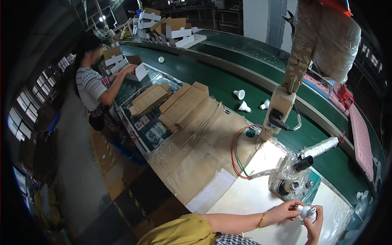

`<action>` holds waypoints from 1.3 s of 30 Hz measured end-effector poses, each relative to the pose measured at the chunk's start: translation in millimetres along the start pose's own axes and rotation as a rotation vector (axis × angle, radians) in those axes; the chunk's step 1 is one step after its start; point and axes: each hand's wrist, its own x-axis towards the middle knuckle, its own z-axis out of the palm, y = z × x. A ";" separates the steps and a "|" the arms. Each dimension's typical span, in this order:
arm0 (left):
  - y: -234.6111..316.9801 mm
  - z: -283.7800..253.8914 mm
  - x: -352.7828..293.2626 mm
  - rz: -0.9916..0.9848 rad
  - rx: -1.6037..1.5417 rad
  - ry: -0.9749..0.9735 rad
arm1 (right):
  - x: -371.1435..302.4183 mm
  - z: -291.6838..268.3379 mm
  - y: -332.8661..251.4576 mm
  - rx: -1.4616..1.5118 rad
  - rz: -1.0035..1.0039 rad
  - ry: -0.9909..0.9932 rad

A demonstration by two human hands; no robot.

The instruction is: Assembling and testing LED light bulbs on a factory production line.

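1. The left hand (290, 209) pinches the white bulbs (308, 212) between thumb and fingertips; a yellow band (261, 219) circles its wrist.
2. The right hand (315, 228) curls its fingers round the same bulbs from the other side. How many are held is hard to tell, as the fingers cover part of them.
3. The bulbs are held up over the white lower-right end of the desk (232, 201), beside a metal fixture (292, 185) with a black cylinder (304, 163).
4. A white sheet (211, 190) lies at the desk's lower-left edge; any print on it is too faint to read.
5. A red-and-white label (142, 122) sits near the desk's left edge, past the brown cartons (185, 105) — its lettering too small to make out.
6. Dark printed marks run up the cardboard-wrapped post (297, 61), above a socket box (281, 107) with a black plug in it.
7. Three loose lamps (245, 107) rest on the green conveyor (216, 83), along the desk's far edge.
8. At the desk's far-left end, a co-worker (92, 81) has both hands at an open white box (138, 72).
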 end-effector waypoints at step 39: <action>9.4 3.6 -0.2 -0.166 0.129 -0.022 | 48.8 14.1 -19.3 -0.980 -0.280 0.296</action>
